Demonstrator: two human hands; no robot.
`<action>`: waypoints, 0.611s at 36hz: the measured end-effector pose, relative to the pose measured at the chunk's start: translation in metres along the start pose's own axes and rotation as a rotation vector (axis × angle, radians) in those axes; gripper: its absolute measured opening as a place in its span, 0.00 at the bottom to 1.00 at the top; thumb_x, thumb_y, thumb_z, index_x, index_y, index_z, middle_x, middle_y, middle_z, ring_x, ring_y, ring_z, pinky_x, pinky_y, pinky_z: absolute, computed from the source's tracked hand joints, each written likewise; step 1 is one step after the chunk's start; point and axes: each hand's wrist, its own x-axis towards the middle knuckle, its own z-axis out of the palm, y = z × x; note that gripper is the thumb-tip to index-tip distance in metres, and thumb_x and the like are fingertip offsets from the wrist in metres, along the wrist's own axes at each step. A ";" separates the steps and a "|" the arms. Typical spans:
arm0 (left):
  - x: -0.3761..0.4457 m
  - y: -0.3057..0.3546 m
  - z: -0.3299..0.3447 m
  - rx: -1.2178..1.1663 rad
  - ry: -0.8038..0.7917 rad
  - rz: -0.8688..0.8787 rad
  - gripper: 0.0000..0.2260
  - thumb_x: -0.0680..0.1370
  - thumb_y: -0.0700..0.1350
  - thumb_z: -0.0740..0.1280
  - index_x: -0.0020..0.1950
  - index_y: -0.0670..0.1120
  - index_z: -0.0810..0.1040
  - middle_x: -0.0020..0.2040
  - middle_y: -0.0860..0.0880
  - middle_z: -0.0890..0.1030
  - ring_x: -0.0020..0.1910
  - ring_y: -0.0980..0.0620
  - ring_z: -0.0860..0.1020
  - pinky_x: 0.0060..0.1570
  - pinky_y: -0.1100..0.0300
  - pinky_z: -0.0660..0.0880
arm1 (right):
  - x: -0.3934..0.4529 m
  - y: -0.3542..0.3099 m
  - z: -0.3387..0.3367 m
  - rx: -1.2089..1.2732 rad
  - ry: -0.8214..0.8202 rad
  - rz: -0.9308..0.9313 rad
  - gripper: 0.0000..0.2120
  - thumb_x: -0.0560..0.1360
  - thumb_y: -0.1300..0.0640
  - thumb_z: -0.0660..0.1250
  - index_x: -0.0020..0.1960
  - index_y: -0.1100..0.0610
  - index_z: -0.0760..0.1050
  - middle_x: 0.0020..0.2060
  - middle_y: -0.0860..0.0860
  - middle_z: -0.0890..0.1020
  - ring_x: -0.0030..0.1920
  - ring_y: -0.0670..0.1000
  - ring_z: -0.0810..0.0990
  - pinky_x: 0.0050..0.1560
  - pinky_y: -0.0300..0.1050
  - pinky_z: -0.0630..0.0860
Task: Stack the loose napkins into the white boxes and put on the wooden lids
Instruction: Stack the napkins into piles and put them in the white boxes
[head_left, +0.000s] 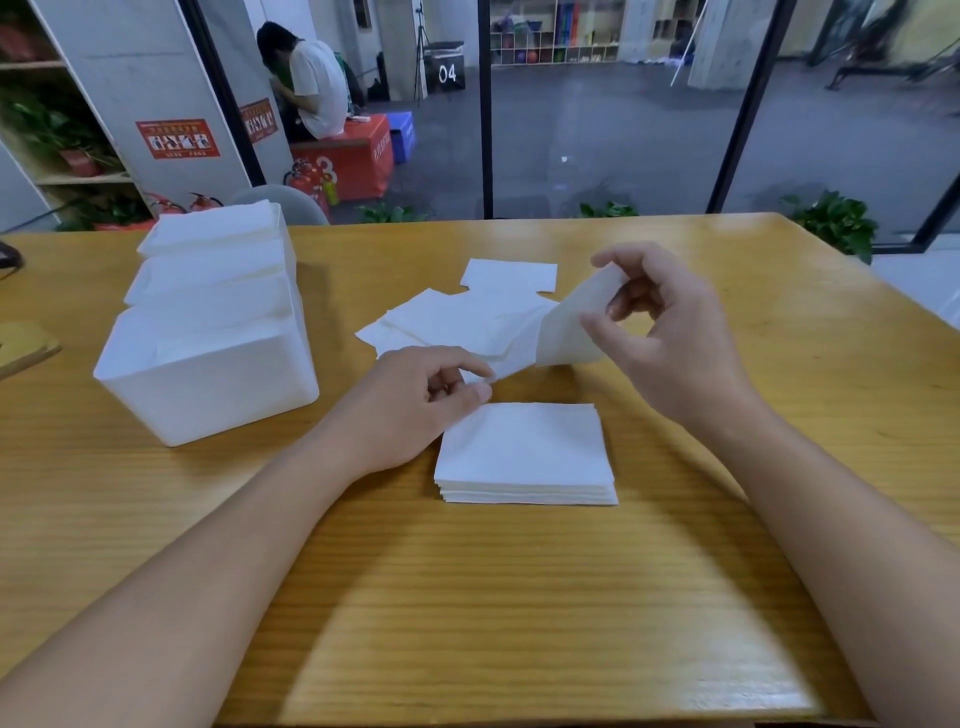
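A single white napkin (566, 332) is lifted off the table between both hands. My right hand (670, 332) pinches its upper corner, and my left hand (415, 400) pinches its lower near corner. Just below lies a neat stack of napkins (524, 452). Loose napkins (457, 322) are spread flat behind my hands, one more napkin (509, 274) farther back. Three white boxes stand in a row at the left: the nearest box (208, 384), a middle box (208, 275) and a far box (213, 228), the back ones holding napkins.
A wooden lid (23, 345) shows partly at the table's (519, 597) left edge. Beyond the far edge are a chair back (285, 200), potted plants and a glass wall. A person sits on a red box in the room behind.
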 end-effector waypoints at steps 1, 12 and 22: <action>0.000 0.001 0.000 0.000 0.001 0.002 0.07 0.83 0.58 0.72 0.61 0.64 0.85 0.46 0.56 0.83 0.43 0.51 0.80 0.42 0.68 0.74 | 0.000 -0.002 0.000 -0.004 -0.001 -0.022 0.18 0.78 0.63 0.74 0.66 0.52 0.80 0.52 0.48 0.82 0.50 0.53 0.82 0.54 0.52 0.81; 0.000 0.023 0.003 -0.153 0.151 0.066 0.21 0.78 0.60 0.78 0.70 0.60 0.80 0.65 0.62 0.81 0.65 0.59 0.79 0.55 0.57 0.80 | 0.001 -0.031 -0.016 0.225 0.152 -0.047 0.11 0.77 0.69 0.73 0.56 0.59 0.84 0.43 0.54 0.82 0.40 0.49 0.77 0.42 0.42 0.74; 0.010 0.066 0.012 -0.462 0.259 0.096 0.11 0.85 0.49 0.72 0.48 0.42 0.84 0.43 0.36 0.78 0.39 0.47 0.74 0.42 0.50 0.69 | -0.008 -0.041 -0.010 0.390 0.097 0.120 0.07 0.79 0.65 0.76 0.56 0.59 0.84 0.40 0.63 0.81 0.38 0.53 0.77 0.41 0.49 0.77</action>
